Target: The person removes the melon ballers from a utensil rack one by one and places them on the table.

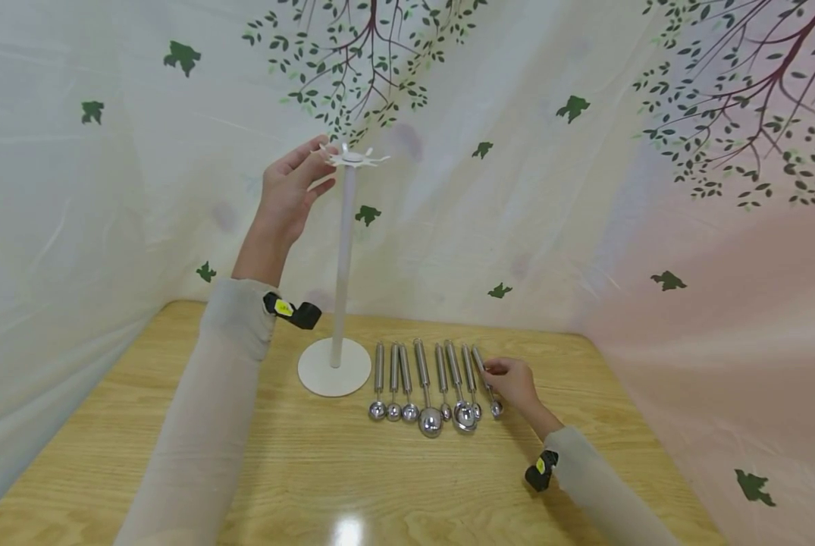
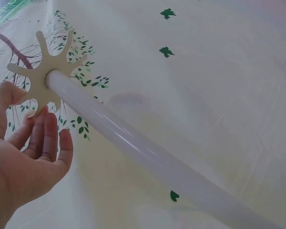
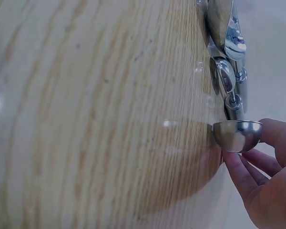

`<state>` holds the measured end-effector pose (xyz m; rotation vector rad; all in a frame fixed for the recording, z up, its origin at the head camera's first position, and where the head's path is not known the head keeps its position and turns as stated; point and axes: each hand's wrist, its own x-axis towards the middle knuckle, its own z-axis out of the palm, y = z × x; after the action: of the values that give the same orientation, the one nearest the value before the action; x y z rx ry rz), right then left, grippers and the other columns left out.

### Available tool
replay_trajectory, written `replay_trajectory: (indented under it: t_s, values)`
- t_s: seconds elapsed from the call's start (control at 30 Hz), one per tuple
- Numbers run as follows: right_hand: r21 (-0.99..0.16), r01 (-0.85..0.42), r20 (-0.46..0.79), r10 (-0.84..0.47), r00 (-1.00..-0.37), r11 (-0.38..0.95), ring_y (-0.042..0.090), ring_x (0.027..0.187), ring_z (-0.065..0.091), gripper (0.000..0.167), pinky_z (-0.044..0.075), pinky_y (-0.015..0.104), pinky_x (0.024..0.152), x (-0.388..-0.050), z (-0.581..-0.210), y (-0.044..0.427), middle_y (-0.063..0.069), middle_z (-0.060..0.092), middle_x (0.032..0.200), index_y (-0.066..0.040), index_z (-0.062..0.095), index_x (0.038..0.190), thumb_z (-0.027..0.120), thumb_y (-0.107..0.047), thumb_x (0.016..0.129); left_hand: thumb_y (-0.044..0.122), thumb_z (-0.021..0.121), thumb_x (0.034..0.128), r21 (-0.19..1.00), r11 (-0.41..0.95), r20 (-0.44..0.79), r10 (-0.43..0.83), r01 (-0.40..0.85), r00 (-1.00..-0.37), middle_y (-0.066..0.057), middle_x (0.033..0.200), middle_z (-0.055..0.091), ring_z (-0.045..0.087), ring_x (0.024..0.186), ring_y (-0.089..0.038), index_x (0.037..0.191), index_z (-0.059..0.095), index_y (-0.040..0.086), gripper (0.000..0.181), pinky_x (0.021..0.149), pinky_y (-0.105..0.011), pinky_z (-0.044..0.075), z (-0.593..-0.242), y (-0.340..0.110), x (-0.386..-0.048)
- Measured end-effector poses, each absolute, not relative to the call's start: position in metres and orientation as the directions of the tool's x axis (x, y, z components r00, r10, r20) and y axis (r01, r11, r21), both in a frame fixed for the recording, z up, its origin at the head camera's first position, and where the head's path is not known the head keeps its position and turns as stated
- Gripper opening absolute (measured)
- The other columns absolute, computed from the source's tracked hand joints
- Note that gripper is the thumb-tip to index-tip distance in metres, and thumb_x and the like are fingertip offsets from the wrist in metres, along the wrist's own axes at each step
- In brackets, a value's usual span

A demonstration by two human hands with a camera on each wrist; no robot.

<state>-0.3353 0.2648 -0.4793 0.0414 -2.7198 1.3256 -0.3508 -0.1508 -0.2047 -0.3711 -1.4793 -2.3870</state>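
A tall white stand (image 1: pixel 343 258) rises from a round base, with several prongs (image 2: pixel 50 57) spread out at its top. My left hand (image 1: pixel 287 193) is at that top, pinching the prongs on the left side between thumb and fingers. On the table, at the right end of a row, lies a small metal scoop (image 1: pixel 496 408); my right hand (image 1: pixel 514 383) pinches its handle. Up close in the right wrist view, its rounded bowl (image 3: pixel 237 136) shows beside the fingers, which hide most of the handle.
Several other metal scoops (image 1: pixel 431 422) of different sizes lie side by side between the stand and my right hand, handles pointing away. The wooden table (image 1: pixel 352 485) ends at a draped cloth backdrop (image 1: pixel 434 265) printed with leaves and branches.
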Motion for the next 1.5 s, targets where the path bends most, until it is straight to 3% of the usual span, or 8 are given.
replay_trajectory:
  t_s: [0.33,0.67,1.23,1.5]
  values:
    - [-0.776,-0.045,0.086,0.035,-0.996,0.63,0.01,0.061,0.062,0.021,0.054,0.019,0.055,-0.334,-0.481,0.267,0.015,0.07,0.085,0.007,0.073,0.106,0.074,-0.005,0.088,0.017,0.068,0.0977,0.822,-0.41,0.381,-0.12,0.395,-0.917,0.001,0.108,0.068,0.062,0.107,-0.018,0.14,0.058,0.001,0.046,0.12,-0.045,0.037,-0.205,-0.151,-0.35]
    - [-0.782,-0.086,0.094,-0.019,-0.995,0.618,0.01,0.064,0.064,0.03,0.054,0.019,0.057,-0.328,-0.478,0.275,0.023,0.072,0.093,0.011,0.069,0.116,0.072,0.0,0.089,0.016,0.069,0.0972,0.82,-0.41,0.384,-0.121,0.399,-0.915,0.0,0.11,0.067,0.063,0.107,-0.018,0.14,0.058,0.001,0.047,0.12,-0.045,0.038,-0.206,-0.151,-0.35]
    - [-0.8,-0.054,0.058,-0.013,-0.998,0.597,0.013,0.06,0.065,0.032,0.057,0.022,0.058,-0.325,-0.475,0.275,0.019,0.07,0.091,0.01,0.068,0.118,0.072,-0.003,0.089,0.016,0.07,0.0962,0.828,-0.401,0.381,-0.111,0.392,-0.918,0.002,0.107,0.067,0.062,0.106,-0.017,0.138,0.059,0.0,0.046,0.117,-0.043,0.041,-0.203,-0.152,-0.35]
    - [-0.812,-0.024,0.031,0.003,-1.0,0.583,0.013,0.063,0.066,0.032,0.059,0.024,0.06,-0.326,-0.472,0.274,0.02,0.069,0.094,0.009,0.067,0.119,0.073,-0.003,0.089,0.018,0.071,0.0961,0.85,-0.372,0.355,-0.116,0.372,-0.928,0.002,0.111,0.066,0.061,0.113,-0.021,0.139,0.059,0.003,0.047,0.118,-0.042,0.041,-0.202,-0.153,-0.35]
